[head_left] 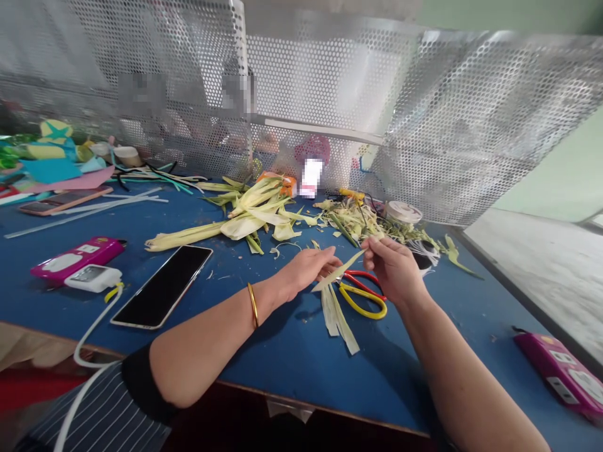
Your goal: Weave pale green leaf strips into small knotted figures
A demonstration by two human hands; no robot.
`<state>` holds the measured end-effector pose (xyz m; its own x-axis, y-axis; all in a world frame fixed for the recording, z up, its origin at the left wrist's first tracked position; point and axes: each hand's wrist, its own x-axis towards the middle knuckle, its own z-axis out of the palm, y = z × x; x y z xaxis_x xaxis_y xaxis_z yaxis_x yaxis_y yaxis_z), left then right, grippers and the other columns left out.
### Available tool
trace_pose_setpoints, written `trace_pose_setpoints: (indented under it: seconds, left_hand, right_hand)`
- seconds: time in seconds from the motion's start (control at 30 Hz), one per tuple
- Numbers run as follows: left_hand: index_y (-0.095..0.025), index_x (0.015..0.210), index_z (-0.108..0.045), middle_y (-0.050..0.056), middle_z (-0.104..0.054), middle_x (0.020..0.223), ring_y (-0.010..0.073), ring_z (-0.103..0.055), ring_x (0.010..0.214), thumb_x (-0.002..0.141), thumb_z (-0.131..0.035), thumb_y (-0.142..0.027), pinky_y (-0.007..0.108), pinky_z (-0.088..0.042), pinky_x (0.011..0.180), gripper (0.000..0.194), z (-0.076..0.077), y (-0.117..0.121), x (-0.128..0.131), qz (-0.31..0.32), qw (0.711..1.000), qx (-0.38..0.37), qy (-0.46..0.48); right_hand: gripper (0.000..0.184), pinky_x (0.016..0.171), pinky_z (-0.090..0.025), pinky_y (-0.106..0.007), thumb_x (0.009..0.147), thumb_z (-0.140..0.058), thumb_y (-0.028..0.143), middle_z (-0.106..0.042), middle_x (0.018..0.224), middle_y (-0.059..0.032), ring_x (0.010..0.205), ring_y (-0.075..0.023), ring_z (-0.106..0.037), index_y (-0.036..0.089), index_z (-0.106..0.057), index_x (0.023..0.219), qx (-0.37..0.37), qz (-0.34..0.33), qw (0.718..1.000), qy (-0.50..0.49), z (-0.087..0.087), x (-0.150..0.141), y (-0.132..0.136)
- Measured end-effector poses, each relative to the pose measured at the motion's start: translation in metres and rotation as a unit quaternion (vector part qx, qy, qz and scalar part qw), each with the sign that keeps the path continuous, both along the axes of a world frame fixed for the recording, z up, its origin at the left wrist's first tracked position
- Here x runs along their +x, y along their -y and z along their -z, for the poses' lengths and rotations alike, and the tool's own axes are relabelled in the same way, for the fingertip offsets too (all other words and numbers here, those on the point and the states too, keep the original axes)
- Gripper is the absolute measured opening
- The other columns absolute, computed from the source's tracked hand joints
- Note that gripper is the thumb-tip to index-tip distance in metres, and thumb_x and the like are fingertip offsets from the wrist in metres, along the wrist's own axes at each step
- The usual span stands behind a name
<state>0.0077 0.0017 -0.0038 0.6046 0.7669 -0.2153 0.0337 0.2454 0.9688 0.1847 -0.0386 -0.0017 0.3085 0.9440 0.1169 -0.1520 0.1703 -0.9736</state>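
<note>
My right hand (389, 260) pinches the end of a narrow pale-green corn husk strip (342, 271) between thumb and fingertips. The strip slants down leftward, in front of my left hand (308, 267). Below the left fingers, several more husk strips (336, 317) fan out toward me; the fingers curl around their upper end, partly hidden by the slanting strip. A gold bangle (253, 306) circles my left wrist. Between the hands, on the blue table, lie scissors (365, 307) with one red and one yellow handle; their blades are mostly covered.
Corn husks (254, 213) are heaped behind my hands, with husk scraps (360, 223) and a white tape roll (402, 212) rightward. A black phone (164, 285) and a magenta device (78, 260) with a white cable lie left. Another magenta device (563, 370) sits right. Perforated metal panels (320, 69) stand behind.
</note>
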Motion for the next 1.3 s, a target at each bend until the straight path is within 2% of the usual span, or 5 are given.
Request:
trace_pose_setpoints:
  seconds: [0.27,0.47,0.77,1.07,1.3]
  left_hand:
    - [-0.016,0.067,-0.06,-0.008,-0.034,0.051,0.0042,-0.023,0.04,0.087,-0.062,-0.036,0.02,-0.019,0.041,0.029,-0.003,0.009,-0.001,0.094,0.994,-0.05,0.012]
    - [-0.016,0.071,-0.054,-0.008,-0.031,0.053,0.0029,-0.02,0.038,0.096,-0.046,-0.023,0.018,-0.012,0.038,0.027,-0.003,-0.012,-0.002,-0.149,0.978,-0.126,0.074]
    - [-0.014,0.072,-0.052,-0.009,-0.033,0.051,0.0014,-0.022,0.036,0.097,-0.043,-0.015,0.016,-0.013,0.037,0.027,0.003,-0.012,0.002,-0.14,0.964,-0.212,0.082]
    - [-0.011,0.074,-0.057,0.006,-0.066,0.069,0.0108,-0.063,0.056,0.099,-0.04,-0.016,0.023,-0.051,0.057,0.031,0.013,-0.006,0.009,-0.142,0.957,-0.246,0.061]
    - [-0.011,0.073,-0.061,0.006,-0.066,0.065,0.0127,-0.064,0.055,0.096,-0.043,-0.014,0.025,-0.053,0.059,0.03,0.013,0.001,0.013,-0.056,0.963,-0.253,0.079]
  right_hand:
    - [0.032,0.043,-0.04,-0.021,0.062,-0.084,0.043,-0.056,0.058,0.0024,0.047,-0.0074,-0.048,0.017,-0.068,0.07,-0.012,0.024,1.0,-0.016,0.005,0.0,-0.004]
    - [0.021,0.048,-0.04,-0.024,0.068,-0.076,0.038,-0.059,0.059,0.002,0.049,-0.0096,-0.049,0.02,-0.066,0.067,-0.014,0.134,0.983,0.126,0.0,0.018,-0.004]
    - [0.01,0.055,-0.027,-0.027,0.078,-0.061,0.023,-0.068,0.068,-0.0025,0.062,-0.0151,-0.052,0.021,-0.068,0.07,-0.192,-0.076,0.749,0.629,0.016,-0.032,0.01]
    - [0.026,0.041,-0.022,-0.023,0.069,-0.065,0.038,-0.045,0.044,0.006,0.036,-0.0075,-0.032,0.021,-0.051,0.056,-0.209,-0.067,0.95,0.221,0.02,-0.009,-0.001]
    - [0.034,0.044,-0.031,-0.023,0.066,-0.074,0.049,-0.059,0.056,0.0011,0.043,-0.0082,-0.042,0.019,-0.058,0.063,-0.092,-0.025,0.981,0.168,0.015,-0.025,0.004]
